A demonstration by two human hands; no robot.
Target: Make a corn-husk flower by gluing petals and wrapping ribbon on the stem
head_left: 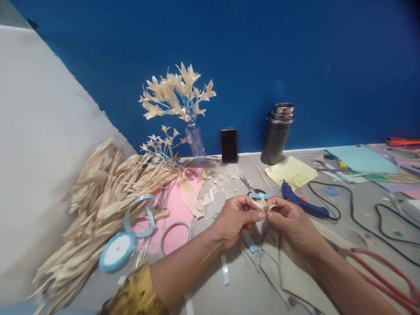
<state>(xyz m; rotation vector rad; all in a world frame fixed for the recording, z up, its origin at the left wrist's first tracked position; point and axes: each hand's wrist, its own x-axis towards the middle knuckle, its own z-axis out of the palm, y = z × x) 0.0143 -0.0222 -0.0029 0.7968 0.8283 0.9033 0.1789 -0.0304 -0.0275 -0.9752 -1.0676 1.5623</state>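
Note:
My left hand [241,216] and my right hand [288,218] meet above the table, thumbs and forefingers pinched on a small pale husk flower [263,204] between them. Its petals spread out from the fingertips; the lower part is hidden. Beneath the hands lie a piece of light blue ribbon [250,243] and thin dark wires [267,273]. Just beyond the fingers are scissors [251,186] with dark handles. A blue glue gun [305,202] rests right of my right hand.
Dried corn husks [98,201] pile up at left beside a blue ribbon roll [118,251]. A vase [196,142] of husk flowers, a phone [229,146] and a dark flask [277,135] stand by the wall. Red-handled pliers [383,271] lie front right, near a black cord [352,208].

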